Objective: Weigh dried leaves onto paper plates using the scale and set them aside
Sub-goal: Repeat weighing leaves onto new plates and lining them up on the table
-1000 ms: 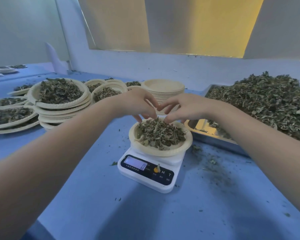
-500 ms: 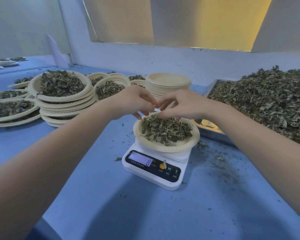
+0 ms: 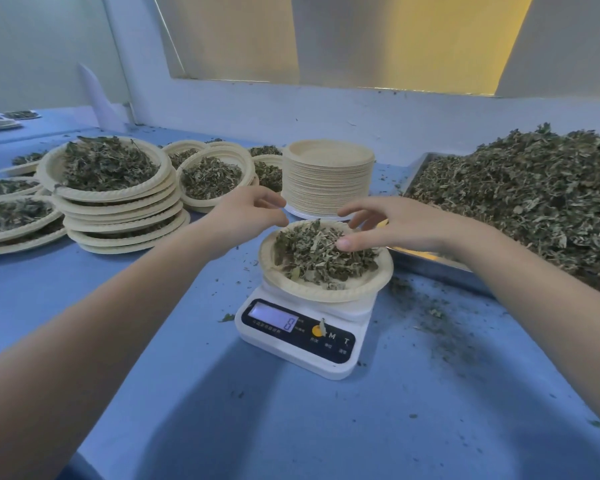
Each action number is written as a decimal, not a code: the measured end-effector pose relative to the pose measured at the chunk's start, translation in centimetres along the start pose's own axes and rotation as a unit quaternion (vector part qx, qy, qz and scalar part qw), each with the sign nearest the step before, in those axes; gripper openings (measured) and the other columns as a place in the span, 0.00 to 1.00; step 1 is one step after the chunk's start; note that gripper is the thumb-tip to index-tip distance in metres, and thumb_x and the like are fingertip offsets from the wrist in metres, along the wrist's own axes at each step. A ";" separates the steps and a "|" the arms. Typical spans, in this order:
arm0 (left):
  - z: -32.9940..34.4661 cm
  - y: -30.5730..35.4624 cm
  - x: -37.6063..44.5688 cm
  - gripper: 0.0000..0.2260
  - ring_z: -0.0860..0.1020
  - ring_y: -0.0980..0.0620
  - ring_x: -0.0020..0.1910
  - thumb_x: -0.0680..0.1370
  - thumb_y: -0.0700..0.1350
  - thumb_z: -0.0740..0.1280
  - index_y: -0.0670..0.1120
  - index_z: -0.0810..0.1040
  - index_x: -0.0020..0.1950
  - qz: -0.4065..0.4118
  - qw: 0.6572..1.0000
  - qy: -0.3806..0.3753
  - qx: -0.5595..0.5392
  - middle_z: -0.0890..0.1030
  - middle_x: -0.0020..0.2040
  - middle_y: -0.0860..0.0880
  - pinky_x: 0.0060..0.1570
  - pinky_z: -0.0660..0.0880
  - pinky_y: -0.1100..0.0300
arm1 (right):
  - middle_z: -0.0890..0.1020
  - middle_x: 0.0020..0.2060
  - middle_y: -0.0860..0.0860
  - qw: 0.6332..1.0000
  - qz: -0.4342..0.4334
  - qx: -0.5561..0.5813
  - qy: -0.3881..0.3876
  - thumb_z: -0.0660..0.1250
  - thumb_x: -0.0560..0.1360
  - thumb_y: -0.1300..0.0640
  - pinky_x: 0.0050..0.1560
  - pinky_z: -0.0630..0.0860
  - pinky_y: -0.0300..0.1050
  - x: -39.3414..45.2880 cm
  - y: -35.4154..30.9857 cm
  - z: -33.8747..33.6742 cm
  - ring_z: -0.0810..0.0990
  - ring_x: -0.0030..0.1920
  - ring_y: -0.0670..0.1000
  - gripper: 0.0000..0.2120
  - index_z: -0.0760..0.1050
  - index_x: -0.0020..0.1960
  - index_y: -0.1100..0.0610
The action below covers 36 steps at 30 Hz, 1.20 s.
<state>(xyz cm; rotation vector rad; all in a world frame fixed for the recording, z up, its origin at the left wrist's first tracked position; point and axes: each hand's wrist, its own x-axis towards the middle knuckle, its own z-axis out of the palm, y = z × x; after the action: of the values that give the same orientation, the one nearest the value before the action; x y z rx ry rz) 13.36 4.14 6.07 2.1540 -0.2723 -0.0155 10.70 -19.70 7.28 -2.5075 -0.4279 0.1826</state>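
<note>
Head view: the filled paper plate [image 3: 326,289] sits on the digital scale [image 3: 300,336] mid-tabletop [image 3: 187,393], heaped with dried leaves [image 3: 321,254]. Left hand [image 3: 246,220] hovers at the plate's far left rim, fingers loosely curled, holding nothing I can see. Right hand [image 3: 392,225] hangs over the pile, fingers spread and relaxed, thumb near the leaves. Risk now: the plate overhangs the small scale, so a one-sided lift could tip it and scatter leaves. Any touch would also skew the reading; its digits look blurred.
</note>
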 end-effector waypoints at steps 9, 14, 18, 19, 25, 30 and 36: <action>1.4 0.4 0.3 0.10 0.76 0.54 0.48 0.76 0.44 0.66 0.50 0.76 0.57 0.001 0.999 0.028 -0.021 0.77 0.54 0.49 0.49 0.73 0.59 | 0.81 0.46 0.35 0.997 -0.064 -0.012 0.051 0.68 0.63 0.31 0.43 0.70 0.31 -0.4 -1.7 0.5 0.78 0.46 0.34 0.24 0.75 0.57 0.34; 2.1 0.3 0.5 0.08 0.76 0.51 0.49 0.77 0.45 0.63 0.51 0.77 0.55 0.001 0.993 0.119 -0.027 0.78 0.49 0.51 0.53 0.74 0.53 | 0.78 0.46 0.44 0.981 -0.088 -0.172 0.000 0.71 0.67 0.37 0.41 0.67 0.31 1.0 -4.1 2.2 0.75 0.43 0.41 0.27 0.74 0.64 0.41; 2.0 -0.7 0.3 0.07 0.73 0.54 0.37 0.76 0.43 0.61 0.53 0.76 0.50 -0.008 0.979 0.191 -0.068 0.77 0.44 0.53 0.41 0.70 0.57 | 0.82 0.43 0.46 0.975 -0.105 -0.192 0.050 0.73 0.72 0.51 0.35 0.68 0.25 1.4 -4.8 2.2 0.75 0.37 0.37 0.12 0.81 0.54 0.49; 2.1 -1.0 0.3 0.07 0.72 0.54 0.37 0.76 0.42 0.61 0.52 0.76 0.50 -0.012 0.976 0.203 -0.082 0.77 0.44 0.52 0.40 0.70 0.57 | 0.83 0.42 0.47 0.980 -0.103 -0.156 0.072 0.73 0.72 0.53 0.35 0.68 0.24 1.3 -4.8 1.9 0.75 0.34 0.35 0.09 0.83 0.52 0.51; 2.3 -1.0 0.0 0.07 0.76 0.52 0.46 0.76 0.42 0.61 0.53 0.76 0.48 -0.019 0.971 0.216 -0.099 0.76 0.43 0.54 0.50 0.75 0.53 | 0.80 0.36 0.42 0.976 -0.095 0.041 0.191 0.73 0.72 0.57 0.24 0.68 0.26 0.5 -4.4 0.4 0.77 0.24 0.37 0.03 0.81 0.44 0.51; 2.3 0.0 0.1 0.10 0.77 0.52 0.42 0.76 0.41 0.62 0.56 0.76 0.42 0.006 0.976 0.193 -0.101 0.78 0.43 0.53 0.49 0.76 0.51 | 0.81 0.34 0.41 0.964 -0.097 0.077 0.234 0.73 0.71 0.56 0.28 0.70 0.26 0.6 -4.2 0.0 0.76 0.23 0.39 0.03 0.81 0.43 0.49; 3.1 0.6 -0.2 0.12 0.74 0.57 0.39 0.75 0.39 0.63 0.57 0.77 0.41 0.044 0.984 0.159 -0.072 0.75 0.42 0.55 0.49 0.74 0.53 | 0.81 0.36 0.42 0.961 -0.100 0.087 0.241 0.73 0.72 0.56 0.31 0.71 0.26 0.6 -4.0 -0.3 0.76 0.24 0.38 0.04 0.80 0.44 0.49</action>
<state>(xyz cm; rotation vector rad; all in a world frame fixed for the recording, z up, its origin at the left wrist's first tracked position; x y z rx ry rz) 12.74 1.31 4.75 1.9637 -0.1747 0.3473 10.27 -16.51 9.76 -2.2175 -0.4330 -0.4440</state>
